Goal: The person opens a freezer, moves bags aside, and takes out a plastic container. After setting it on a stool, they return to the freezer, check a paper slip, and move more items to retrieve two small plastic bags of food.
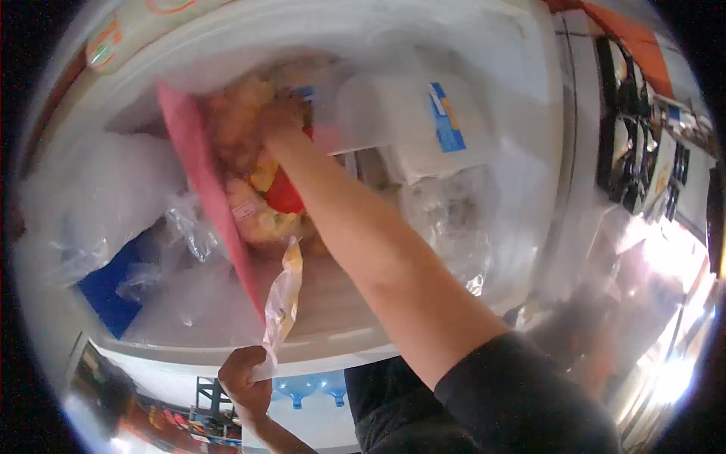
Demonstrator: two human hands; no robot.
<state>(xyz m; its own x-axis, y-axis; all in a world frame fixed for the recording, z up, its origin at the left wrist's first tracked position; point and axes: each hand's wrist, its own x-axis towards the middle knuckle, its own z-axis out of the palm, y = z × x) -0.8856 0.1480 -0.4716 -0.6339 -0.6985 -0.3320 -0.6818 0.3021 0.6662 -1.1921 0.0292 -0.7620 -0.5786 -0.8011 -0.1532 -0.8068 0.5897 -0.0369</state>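
Note:
At the freezer's near rim, my left hand [246, 377] is closed around the end of a twisted translucent plastic bag [282, 299], which stretches up into the freezer. My right arm reaches deep inside. My right hand [280, 125] is among bagged yellowish food packs [236, 113], its fingers blurred and hidden by mist and packaging. Just below it are a red and yellow package [283, 193] and a pale pack with a small label [253, 216]. A pink divider panel [200, 174] stands tilted to the left of these packs.
The white chest freezer [522, 151] is misty inside. White blocks with a blue label [446, 117] lie on the right, above clear plastic bags [454, 219]. Left of the divider are a cloudy plastic bag [113, 197] and a blue item [117, 284]. Shelves [628, 129] stand outside, to the right.

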